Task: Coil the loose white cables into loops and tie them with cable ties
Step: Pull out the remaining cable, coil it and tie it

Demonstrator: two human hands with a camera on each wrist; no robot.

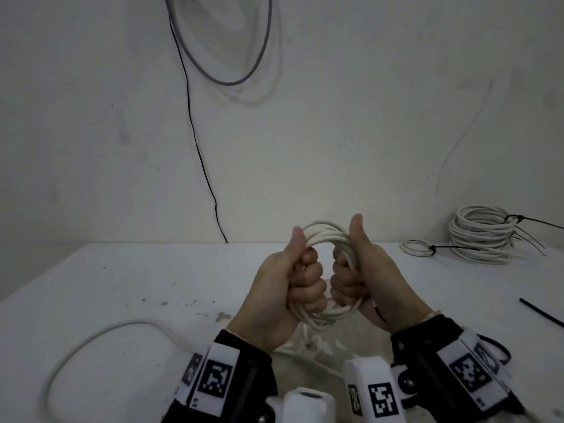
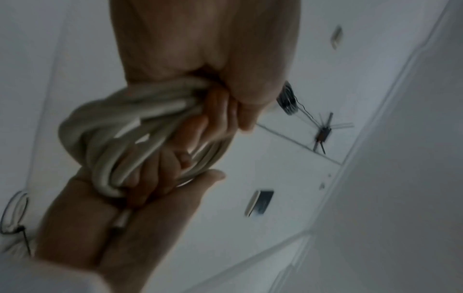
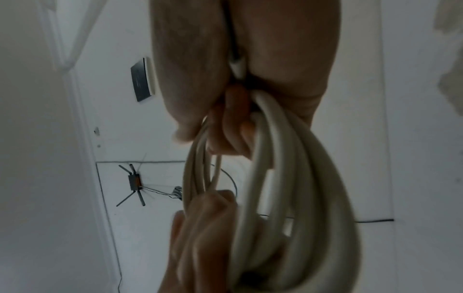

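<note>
A white cable coil [image 1: 324, 233] of several turns is held upright above the white table [image 1: 122, 270]. My left hand [image 1: 300, 276] grips its left side, fingers curled round the strands, thumb up. My right hand [image 1: 351, 279] grips its right side the same way. The wrist views show the white cable coil [image 2: 125, 126] and white cable coil [image 3: 288, 198] bunched in both fists. A loose stretch of white cable [image 1: 100, 334] trails across the table to the lower left. A black cable tie [image 1: 541, 314] lies at the right edge.
Two tied white coils sit at the back right: a large coil [image 1: 480, 239] and a small coil [image 1: 416, 248], each with a black tie. A thin black wire [image 1: 195, 132] and a grey cable loop [image 1: 229, 56] hang on the wall behind.
</note>
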